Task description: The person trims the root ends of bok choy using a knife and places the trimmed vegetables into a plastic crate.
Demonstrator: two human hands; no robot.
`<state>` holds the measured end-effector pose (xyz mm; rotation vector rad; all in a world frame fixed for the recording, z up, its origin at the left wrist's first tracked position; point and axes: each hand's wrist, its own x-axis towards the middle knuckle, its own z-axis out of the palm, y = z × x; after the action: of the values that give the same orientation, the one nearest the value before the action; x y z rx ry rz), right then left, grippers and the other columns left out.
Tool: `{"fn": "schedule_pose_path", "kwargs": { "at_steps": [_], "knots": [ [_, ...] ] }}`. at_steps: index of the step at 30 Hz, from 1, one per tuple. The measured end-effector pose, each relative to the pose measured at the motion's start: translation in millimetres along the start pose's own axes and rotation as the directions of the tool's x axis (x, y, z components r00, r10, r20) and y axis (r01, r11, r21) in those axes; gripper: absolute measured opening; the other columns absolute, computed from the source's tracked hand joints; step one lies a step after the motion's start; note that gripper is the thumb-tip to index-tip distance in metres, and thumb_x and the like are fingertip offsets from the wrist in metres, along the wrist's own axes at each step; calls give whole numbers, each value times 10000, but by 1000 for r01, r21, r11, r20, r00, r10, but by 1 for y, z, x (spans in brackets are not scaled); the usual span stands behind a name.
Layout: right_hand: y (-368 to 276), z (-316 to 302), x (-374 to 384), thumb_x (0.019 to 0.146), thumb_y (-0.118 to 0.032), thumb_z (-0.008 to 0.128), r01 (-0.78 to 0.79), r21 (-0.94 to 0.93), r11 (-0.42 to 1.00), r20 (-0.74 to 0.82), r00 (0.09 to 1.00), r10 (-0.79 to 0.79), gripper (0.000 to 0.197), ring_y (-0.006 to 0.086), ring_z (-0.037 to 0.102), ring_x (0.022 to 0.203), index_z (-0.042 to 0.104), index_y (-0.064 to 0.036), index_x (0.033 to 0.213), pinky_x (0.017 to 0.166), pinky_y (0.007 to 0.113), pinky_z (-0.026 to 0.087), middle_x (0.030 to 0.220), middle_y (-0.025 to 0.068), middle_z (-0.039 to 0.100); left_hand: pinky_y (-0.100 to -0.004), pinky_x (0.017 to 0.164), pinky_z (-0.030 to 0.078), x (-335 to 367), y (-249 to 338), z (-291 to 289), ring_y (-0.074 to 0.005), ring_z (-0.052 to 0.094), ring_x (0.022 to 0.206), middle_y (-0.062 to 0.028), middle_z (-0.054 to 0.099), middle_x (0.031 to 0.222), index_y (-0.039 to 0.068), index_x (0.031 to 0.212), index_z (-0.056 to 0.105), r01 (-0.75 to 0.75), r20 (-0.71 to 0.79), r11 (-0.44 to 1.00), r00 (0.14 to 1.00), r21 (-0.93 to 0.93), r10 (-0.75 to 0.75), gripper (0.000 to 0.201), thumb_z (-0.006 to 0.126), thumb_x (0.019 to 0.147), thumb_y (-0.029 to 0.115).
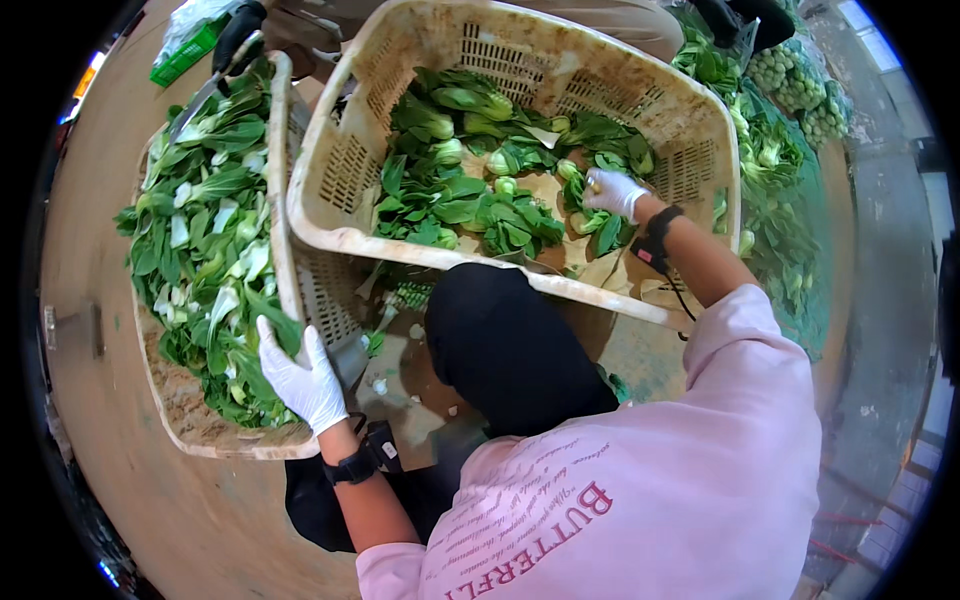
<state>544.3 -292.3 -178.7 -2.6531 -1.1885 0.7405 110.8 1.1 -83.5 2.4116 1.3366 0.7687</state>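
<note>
My left hand, in a white glove, is at the near right rim of the left crate. Its fingers and thumb are apart, and the fingertips touch or nearly touch the green leaves of loose bok choy heaped there. Over the large crate, my right hand is closed, also white-gloved. A small yellowish bit shows at its fingers, but what they hold is unclear. Bok choy heads lie in that crate in a rough ring around bare brown lining, some right beside the right hand.
At the upper left another person's black-gloved hand holds a knife over the left crate. A green basket stands beyond. More greens and bagged round vegetables lie right. A rounded black form rises before the large crate.
</note>
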Motion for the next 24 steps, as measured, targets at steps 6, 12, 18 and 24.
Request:
{"fn": "schedule_pose_path", "kwargs": {
  "at_steps": [6,12,18,24],
  "knots": [
    [33,113,7,674,-198,728,76,-299,951,54,997,-62,371,299,570,985,584,-92,1000,795,389,493,1002,107,606,-393,1011,331,1,-9,3,-342,452,1183,-202,474,1294,7,1332,411,88,33,996,996,-21,-87,599,621,851,295],
    [27,125,40,674,-243,731,90,-572,815,219,975,46,336,248,565,960,586,-120,951,744,378,497,1003,63,599,-388,1010,336,3,-1,3,-345,455,1186,-206,477,1287,10,1331,412,57,20,998,998,30,-57,587,621,850,275],
    [39,69,29,745,-215,646,133,-423,896,204,978,-49,251,302,588,966,617,-118,975,801,388,485,963,122,615,-393,996,350,4,3,5,-352,460,1177,-211,482,1273,24,1342,404,83,32,996,996,-11,-83,598,625,844,270],
    [38,64,-4,744,-294,670,151,-423,894,298,954,-20,302,309,609,892,598,-110,973,749,421,494,924,109,625,-396,987,356,3,3,4,-359,463,1168,-208,483,1269,44,1347,406,64,37,998,997,-8,-64,601,628,836,269]
  ]
}}
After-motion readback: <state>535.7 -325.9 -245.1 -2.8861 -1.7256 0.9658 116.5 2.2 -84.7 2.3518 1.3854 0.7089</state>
